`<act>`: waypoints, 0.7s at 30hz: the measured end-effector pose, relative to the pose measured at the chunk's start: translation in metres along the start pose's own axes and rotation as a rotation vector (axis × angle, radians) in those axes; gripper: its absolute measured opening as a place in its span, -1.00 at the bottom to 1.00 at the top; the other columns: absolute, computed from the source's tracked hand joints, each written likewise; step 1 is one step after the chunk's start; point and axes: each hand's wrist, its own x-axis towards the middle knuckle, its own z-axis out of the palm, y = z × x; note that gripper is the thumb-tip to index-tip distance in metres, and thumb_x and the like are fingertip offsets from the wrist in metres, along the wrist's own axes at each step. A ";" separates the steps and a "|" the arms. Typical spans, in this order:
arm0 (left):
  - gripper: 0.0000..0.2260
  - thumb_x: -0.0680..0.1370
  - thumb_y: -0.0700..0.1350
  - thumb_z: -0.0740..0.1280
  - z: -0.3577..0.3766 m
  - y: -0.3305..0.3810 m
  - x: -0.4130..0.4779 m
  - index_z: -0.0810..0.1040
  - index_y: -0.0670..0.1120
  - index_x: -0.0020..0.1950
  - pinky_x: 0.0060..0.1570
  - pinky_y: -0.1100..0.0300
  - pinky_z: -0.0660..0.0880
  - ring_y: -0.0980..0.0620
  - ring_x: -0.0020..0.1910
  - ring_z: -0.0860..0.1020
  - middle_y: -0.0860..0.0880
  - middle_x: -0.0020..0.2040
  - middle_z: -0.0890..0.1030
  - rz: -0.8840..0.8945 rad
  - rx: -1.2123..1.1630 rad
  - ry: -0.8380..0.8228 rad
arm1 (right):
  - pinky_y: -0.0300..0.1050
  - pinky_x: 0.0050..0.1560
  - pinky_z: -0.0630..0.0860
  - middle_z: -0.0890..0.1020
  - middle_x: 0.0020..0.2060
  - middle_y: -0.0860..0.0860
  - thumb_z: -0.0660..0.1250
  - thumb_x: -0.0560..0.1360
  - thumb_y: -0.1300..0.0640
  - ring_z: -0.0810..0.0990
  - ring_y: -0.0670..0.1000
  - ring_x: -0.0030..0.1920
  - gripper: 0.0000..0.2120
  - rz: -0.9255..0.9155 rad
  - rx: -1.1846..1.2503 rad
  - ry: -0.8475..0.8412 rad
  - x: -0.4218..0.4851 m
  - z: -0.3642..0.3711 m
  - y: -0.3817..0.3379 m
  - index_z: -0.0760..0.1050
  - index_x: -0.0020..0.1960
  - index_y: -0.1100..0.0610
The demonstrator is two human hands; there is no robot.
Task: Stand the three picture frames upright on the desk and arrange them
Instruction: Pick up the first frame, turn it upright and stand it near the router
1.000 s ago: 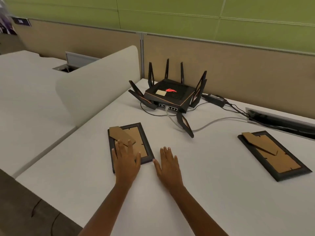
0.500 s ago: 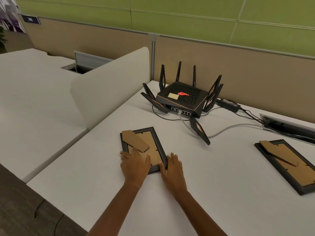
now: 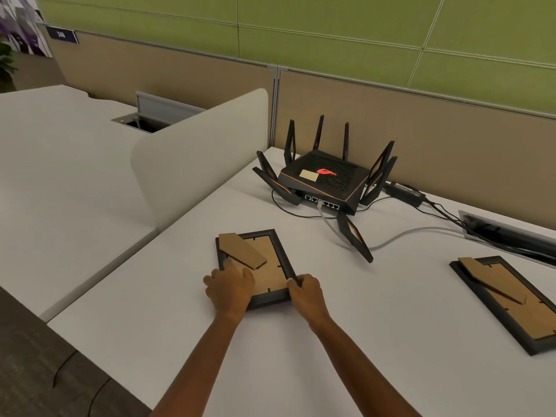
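Note:
A small black picture frame point(image 3: 272, 266) lies face down on the white desk point(image 3: 361, 341), its brown cardboard back and folded stand facing up. My left hand point(image 3: 230, 288) curls over its near left corner. My right hand point(image 3: 305, 291) grips its near right corner. A second, larger black frame point(image 3: 511, 302) lies face down at the right, its stand flat, partly cut off by the view's edge. I see no third frame.
A black router point(image 3: 323, 182) with several antennas sits behind the small frame, with cables point(image 3: 415, 233) running right to a desk cable slot point(image 3: 511, 233). A white divider panel point(image 3: 198, 158) stands at the left. The desk's left edge is close to my left arm.
Both hands have gone from lying flat on the desk and frame to closing on the small frame's near corners. The view has shifted, so everything sits further right.

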 end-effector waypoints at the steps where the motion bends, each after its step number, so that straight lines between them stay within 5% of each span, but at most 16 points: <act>1: -0.68 0.58 -0.14 0.11 -0.003 -0.002 0.003 0.34 -0.22 0.30 0.14 -0.02 0.40 -0.25 0.19 0.38 -0.31 0.19 0.47 -0.013 -0.076 0.004 | -0.18 -0.06 0.41 0.47 -0.03 0.15 0.15 0.54 0.20 0.45 0.02 -0.08 -0.78 0.024 0.032 -0.017 0.001 -0.003 -0.002 0.39 0.12 0.30; 6: -0.69 0.56 -0.32 0.11 -0.017 -0.010 0.019 0.38 -0.23 0.30 0.26 -0.04 0.35 -0.26 0.24 0.41 -0.27 0.29 0.46 -0.011 -0.377 -0.029 | -0.07 0.02 0.55 0.48 0.15 0.29 0.19 0.52 0.28 0.53 0.16 0.05 -0.70 0.124 0.265 -0.095 0.000 -0.022 -0.016 0.34 0.23 0.34; 13: -0.69 0.56 -0.39 0.10 -0.036 -0.010 0.029 0.49 -0.25 0.25 0.25 -0.13 0.44 -0.30 0.21 0.46 -0.29 0.27 0.50 0.132 -0.521 -0.099 | -0.17 -0.15 0.58 0.54 -0.02 0.28 0.22 0.50 0.32 0.60 0.08 -0.13 -0.79 0.089 0.586 -0.175 -0.007 -0.063 -0.047 0.44 0.08 0.42; 17: -0.64 0.51 -0.43 0.20 -0.041 -0.005 0.018 0.41 -0.28 0.30 0.22 -0.05 0.43 -0.30 0.21 0.46 -0.31 0.25 0.48 0.388 -0.464 -0.111 | -0.21 -0.27 0.64 0.58 -0.12 0.24 0.25 0.48 0.34 0.63 0.11 -0.16 -0.87 0.105 0.702 -0.162 -0.015 -0.087 -0.059 0.45 -0.01 0.39; 21: -0.67 0.47 -0.33 0.33 -0.038 0.006 0.009 0.50 -0.22 0.23 0.05 0.09 0.47 -0.21 0.08 0.45 -0.31 0.07 0.51 0.634 -0.178 0.138 | -0.22 -0.36 0.63 0.60 -0.22 0.22 0.27 0.48 0.29 0.64 0.09 -0.23 -0.92 0.120 0.762 -0.121 -0.025 -0.109 -0.066 0.46 -0.09 0.33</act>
